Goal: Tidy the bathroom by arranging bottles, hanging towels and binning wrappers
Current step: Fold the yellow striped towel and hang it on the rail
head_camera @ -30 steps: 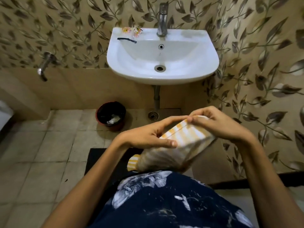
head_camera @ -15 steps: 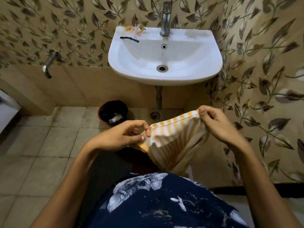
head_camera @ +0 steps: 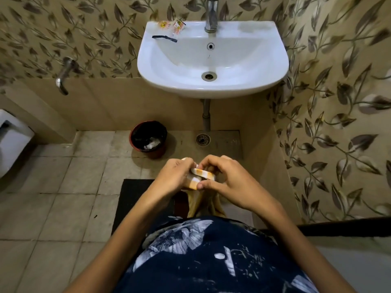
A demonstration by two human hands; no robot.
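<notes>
Holding the striped towel (head_camera: 197, 179) in front of our tummy, we pinch it with both hands, left hand (head_camera: 175, 176) and right hand (head_camera: 227, 182). It looks soft and floppy, so its edges seem best to hold.

1. The floor (head_camera: 63, 208) is of pale square tiles with dark grout lines and some stains.
2. A round bin (head_camera: 148, 138) with a red rim and black liner stands on the floor near the wall, left of the sink pipe; white scraps lie inside it.
3. A round metal drain (head_camera: 203, 139) is set in the floor just right of the bin, at the foot of the pipe.
4. A dark mat (head_camera: 133, 199) lies flat on the tiles, near the bin but apart from it.
</notes>
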